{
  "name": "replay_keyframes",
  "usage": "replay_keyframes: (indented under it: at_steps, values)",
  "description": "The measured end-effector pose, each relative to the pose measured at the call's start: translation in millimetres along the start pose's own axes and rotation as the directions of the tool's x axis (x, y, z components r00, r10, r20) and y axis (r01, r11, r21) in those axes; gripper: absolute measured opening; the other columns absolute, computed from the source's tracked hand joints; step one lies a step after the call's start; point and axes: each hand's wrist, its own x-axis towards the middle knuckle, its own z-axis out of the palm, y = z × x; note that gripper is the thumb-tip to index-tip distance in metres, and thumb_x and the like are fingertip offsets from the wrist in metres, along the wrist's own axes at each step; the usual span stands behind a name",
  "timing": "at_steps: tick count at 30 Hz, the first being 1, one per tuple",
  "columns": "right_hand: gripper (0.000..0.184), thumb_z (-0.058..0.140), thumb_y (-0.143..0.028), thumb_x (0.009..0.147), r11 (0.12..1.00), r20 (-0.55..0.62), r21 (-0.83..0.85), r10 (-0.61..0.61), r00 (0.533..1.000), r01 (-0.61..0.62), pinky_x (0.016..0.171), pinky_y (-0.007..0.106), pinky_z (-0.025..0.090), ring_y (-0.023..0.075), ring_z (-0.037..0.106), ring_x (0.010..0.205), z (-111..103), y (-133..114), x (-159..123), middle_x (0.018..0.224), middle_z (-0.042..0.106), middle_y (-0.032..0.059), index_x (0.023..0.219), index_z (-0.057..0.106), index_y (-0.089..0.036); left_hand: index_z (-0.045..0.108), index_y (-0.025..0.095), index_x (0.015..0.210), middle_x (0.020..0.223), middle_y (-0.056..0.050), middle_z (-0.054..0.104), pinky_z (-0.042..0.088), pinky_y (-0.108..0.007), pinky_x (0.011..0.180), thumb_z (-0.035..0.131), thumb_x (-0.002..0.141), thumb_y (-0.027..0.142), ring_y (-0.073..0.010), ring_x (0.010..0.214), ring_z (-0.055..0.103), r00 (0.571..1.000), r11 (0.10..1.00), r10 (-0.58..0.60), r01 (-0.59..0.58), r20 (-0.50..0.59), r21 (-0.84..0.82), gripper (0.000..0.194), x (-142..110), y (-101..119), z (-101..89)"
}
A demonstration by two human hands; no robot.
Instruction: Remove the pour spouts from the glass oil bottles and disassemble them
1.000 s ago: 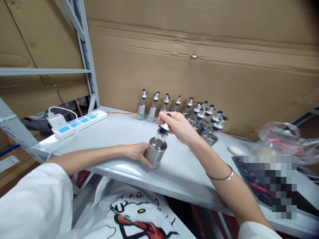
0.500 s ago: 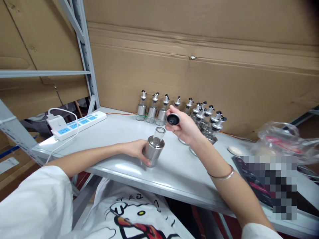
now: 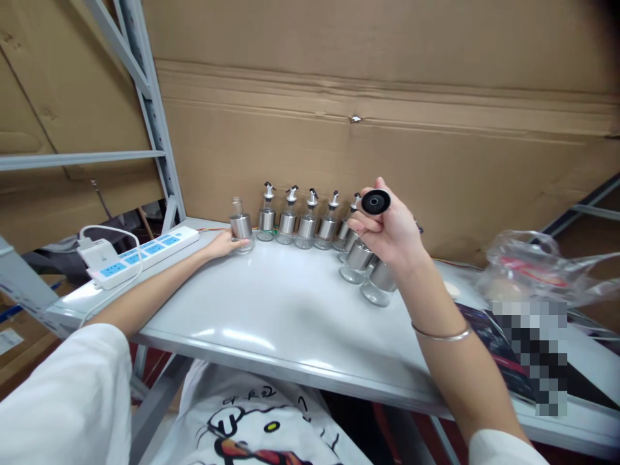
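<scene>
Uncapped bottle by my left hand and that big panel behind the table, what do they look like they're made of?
The uncapped bottle looks like clear, glossy glass, see-through at neck and base, though plastic is possible; its sleeve looks like satin silvery metal, judging by its soft sheen. The panel seems matt brown cardboard, with creases and a small tear.

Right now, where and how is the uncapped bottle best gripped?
Probably by its steel sleeve, from the near left, where the left hand is: the sleeve is broad and straight-sided, the glass neck is narrow, and the nearest capped bottle crowds the right side.
</scene>
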Motion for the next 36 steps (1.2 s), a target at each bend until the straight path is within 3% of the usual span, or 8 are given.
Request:
replay_keyframes:
  at_steps: [5,11,25,28,29,32,34,36]
  values:
    - [0.045,0.056,-0.049,0.090,0.996,0.001,-0.083,-0.025,1.000,0.025,0.042,0.020,0.032,0.0046,0.013,0.035,8.6,1.9,-5.4,0.046,0.018,-0.0112,0.059,0.036,-0.021,0.044,0.006,0.130,0.130,-0.021,0.057,0.026,-0.047,0.111,0.052,0.076,0.061,-0.0366,0.127,0.047,0.989,0.976,-0.112,0.128,-0.096,0.176,0.078,16.2,-13.5,0.2]
    - [0.042,0.056,-0.058,0.085,0.970,-0.040,-0.237,-0.065,0.997,0.054,0.043,0.022,0.034,0.0047,0.014,0.036,9.3,7.1,-5.4,0.046,0.017,-0.0116,0.067,0.043,-0.023,0.014,-0.005,0.144,0.152,-0.030,0.015,0.002,-0.052,0.116,0.042,0.088,0.047,-0.0335,0.145,0.013,0.974,0.939,-0.192,0.219,-0.124,0.265,0.082,41.6,-13.7,9.8]
    - [0.046,0.067,-0.062,0.072,0.962,-0.035,-0.274,0.001,0.999,-0.011,0.041,0.021,0.036,0.0030,0.023,0.036,8.4,40.4,5.7,0.049,0.035,-0.0101,0.068,0.047,-0.021,-0.005,-0.006,0.145,0.154,-0.030,0.001,0.008,-0.056,0.115,0.036,0.092,0.044,-0.0342,0.146,0.003,0.939,0.945,-0.259,0.295,-0.227,0.142,0.083,33.4,16.0,22.3]
    - [0.050,0.068,-0.066,0.067,0.931,-0.060,-0.362,0.027,0.998,-0.047,0.038,0.020,0.035,0.0048,0.035,0.038,7.2,59.1,3.3,0.052,0.042,-0.0081,0.069,0.047,-0.020,-0.003,0.003,0.146,0.157,-0.022,0.001,0.015,-0.040,0.118,0.034,0.094,0.040,-0.0256,0.147,0.002,0.935,0.977,-0.150,0.189,-0.321,0.094,0.074,9.1,41.3,26.7]
    - [0.051,0.067,-0.068,0.066,0.914,-0.060,-0.401,0.047,0.997,-0.067,0.038,0.020,0.035,0.0054,0.037,0.039,6.0,67.9,1.2,0.051,0.042,-0.0081,0.069,0.047,-0.020,0.007,0.007,0.146,0.156,-0.021,0.013,0.021,-0.038,0.117,0.040,0.091,0.037,-0.0246,0.146,0.014,0.935,1.000,-0.019,0.019,-0.354,-0.002,0.071,-2.7,51.7,29.9]
    - [0.053,0.059,-0.071,0.069,0.851,-0.013,-0.509,0.142,0.990,-0.128,0.039,0.018,0.035,0.0056,0.036,0.037,-0.4,98.4,-9.4,0.045,0.036,-0.0102,0.069,0.046,-0.020,0.028,0.014,0.133,0.124,-0.016,0.053,0.047,-0.034,0.091,0.056,0.080,0.036,-0.0198,0.106,0.059,0.974,0.881,0.179,-0.221,-0.137,-0.419,0.064,-44.6,86.6,43.9]
    - [0.051,0.054,-0.070,0.073,0.818,0.050,-0.560,0.192,0.980,-0.132,0.040,0.018,0.033,0.0058,0.034,0.037,-5.3,115.7,-19.0,0.044,0.034,-0.0112,0.070,0.045,-0.020,0.034,0.017,0.126,0.105,-0.008,0.057,0.049,-0.028,0.071,0.064,0.073,0.037,-0.0122,0.075,0.061,0.962,0.769,0.219,-0.065,0.166,-0.636,0.064,-70.8,110.1,54.3]
    - [0.046,0.052,-0.066,0.078,0.794,0.110,-0.598,0.216,0.970,-0.109,0.041,0.018,0.032,0.0068,0.036,0.040,-8.3,125.6,-28.7,0.046,0.038,-0.0103,0.074,0.044,-0.020,0.037,0.020,0.121,0.096,-0.002,0.056,0.042,-0.022,0.056,0.069,0.070,0.036,-0.0071,0.060,0.056,0.888,0.706,0.252,0.103,0.385,-0.700,0.062,-89.6,130.3,62.8]
